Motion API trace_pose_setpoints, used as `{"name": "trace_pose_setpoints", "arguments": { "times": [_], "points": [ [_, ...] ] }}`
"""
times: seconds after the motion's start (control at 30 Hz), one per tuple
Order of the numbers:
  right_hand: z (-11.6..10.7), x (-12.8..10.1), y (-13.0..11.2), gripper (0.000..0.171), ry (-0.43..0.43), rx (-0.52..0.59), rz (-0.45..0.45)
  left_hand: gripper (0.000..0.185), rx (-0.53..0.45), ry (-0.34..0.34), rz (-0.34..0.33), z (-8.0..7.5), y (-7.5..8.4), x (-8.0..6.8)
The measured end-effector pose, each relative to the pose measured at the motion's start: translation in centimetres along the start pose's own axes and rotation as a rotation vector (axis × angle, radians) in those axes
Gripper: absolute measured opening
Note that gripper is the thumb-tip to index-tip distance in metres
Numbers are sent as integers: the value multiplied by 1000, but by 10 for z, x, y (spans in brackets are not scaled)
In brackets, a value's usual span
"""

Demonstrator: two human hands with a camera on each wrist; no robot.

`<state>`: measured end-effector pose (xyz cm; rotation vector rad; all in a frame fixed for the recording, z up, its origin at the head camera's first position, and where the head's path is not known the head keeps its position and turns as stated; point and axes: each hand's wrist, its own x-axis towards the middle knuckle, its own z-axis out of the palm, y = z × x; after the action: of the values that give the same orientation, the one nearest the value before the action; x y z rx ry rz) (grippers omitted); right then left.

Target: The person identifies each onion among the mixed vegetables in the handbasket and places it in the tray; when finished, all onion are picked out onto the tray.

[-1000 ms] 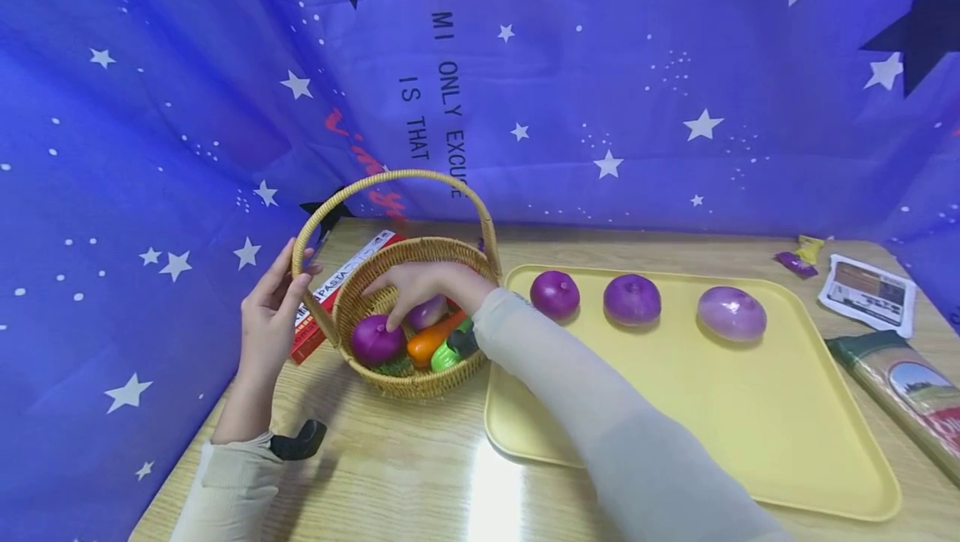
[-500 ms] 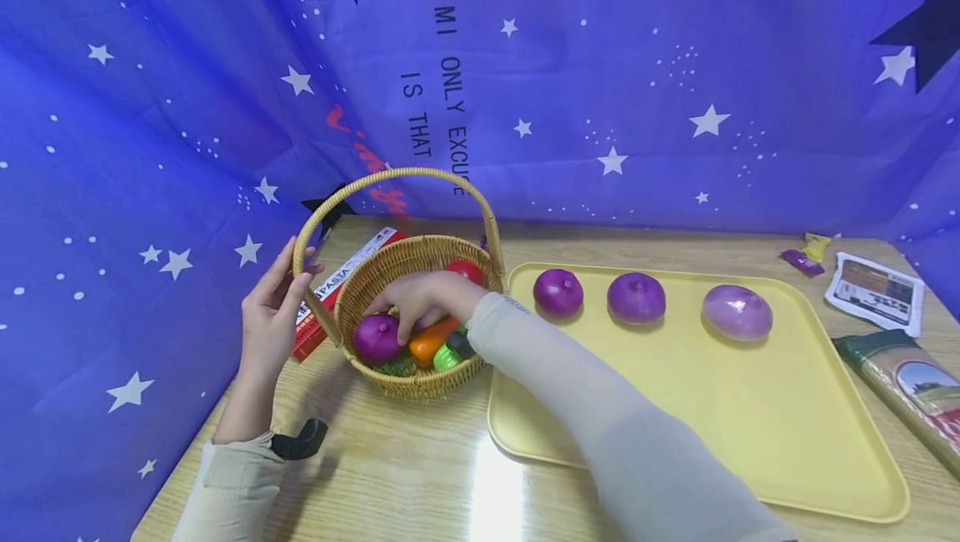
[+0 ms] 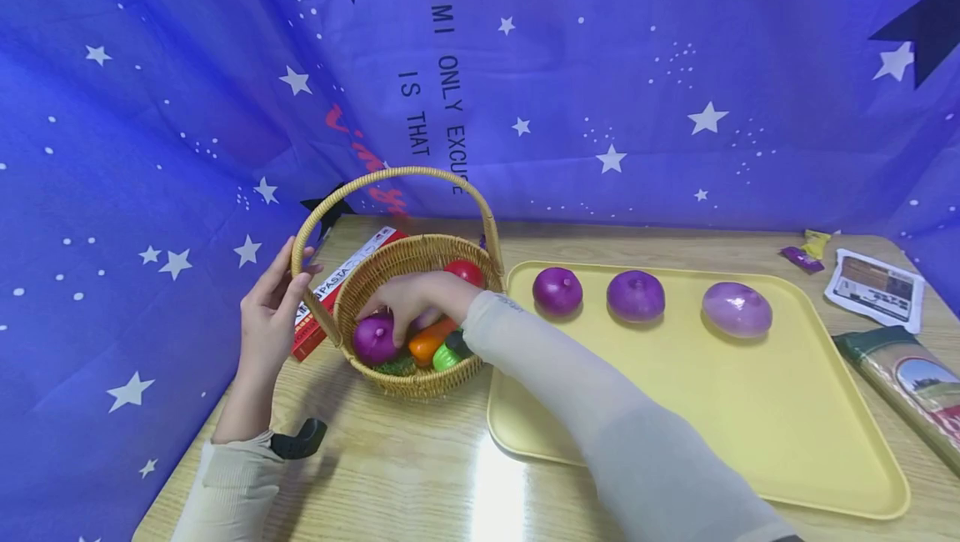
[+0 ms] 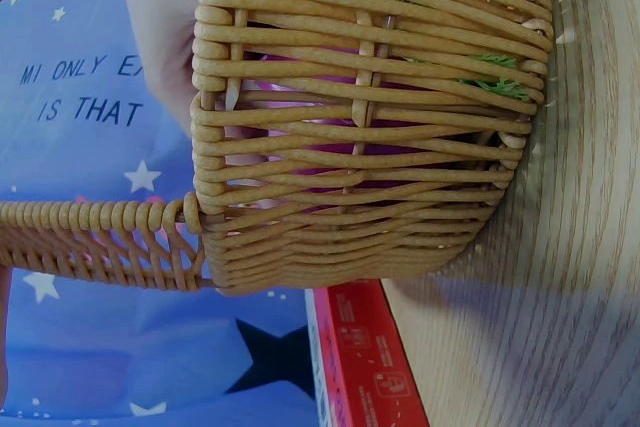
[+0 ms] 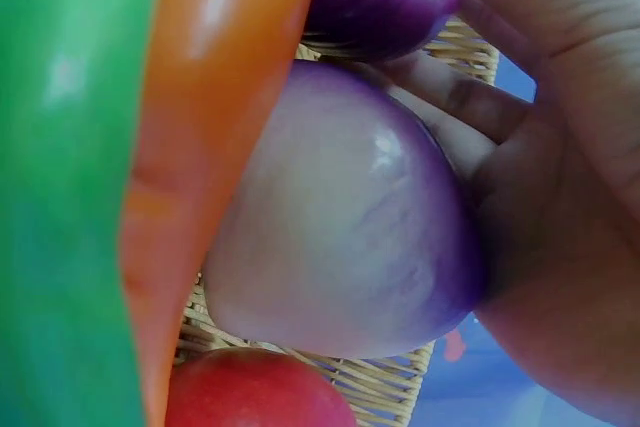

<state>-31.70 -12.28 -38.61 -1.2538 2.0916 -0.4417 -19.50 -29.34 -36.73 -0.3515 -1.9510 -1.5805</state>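
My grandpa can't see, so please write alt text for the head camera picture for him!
A person's right hand, inside a wicker basket, curls around a purple onion, while the left hand holds the basket's handle. Beside it, a yellow tray holds two more purple onions and a paler, oval purple vegetable.

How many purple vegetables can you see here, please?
5: on the tray, a left one, a middle one and a right one; in the basket, by the right hand, a dark one and a paler one. More may be hidden there.
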Motion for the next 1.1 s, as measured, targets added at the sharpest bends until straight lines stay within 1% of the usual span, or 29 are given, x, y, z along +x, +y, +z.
{"name": "trace_pose_setpoints", "arguments": {
  "times": [0.17,0.23,0.4,0.5,0.7,0.83,0.97,1.1],
  "points": [
    [0,2,-2,69,-7,-33,-2,46,4,3,-12,0,0,0],
    [-2,3,-3,68,-12,-62,-18,46,6,4,-13,-1,0,0],
    [-5,4,-5,68,-20,-173,-79,46,6,4,-14,-1,-1,1],
    [-5,4,-7,68,-28,-212,-85,46,11,8,-23,-1,-1,0],
    [-1,6,-9,68,-47,-229,-89,46,0,15,-29,0,-1,-1],
    [0,8,-8,67,-59,-214,-92,46,-5,16,-29,0,0,-1],
    [0,8,-7,68,-56,-215,-81,46,-4,15,-33,1,0,-1],
    [-1,8,-7,68,-50,-223,-92,46,-12,12,-27,0,1,-1]
  ]
}}
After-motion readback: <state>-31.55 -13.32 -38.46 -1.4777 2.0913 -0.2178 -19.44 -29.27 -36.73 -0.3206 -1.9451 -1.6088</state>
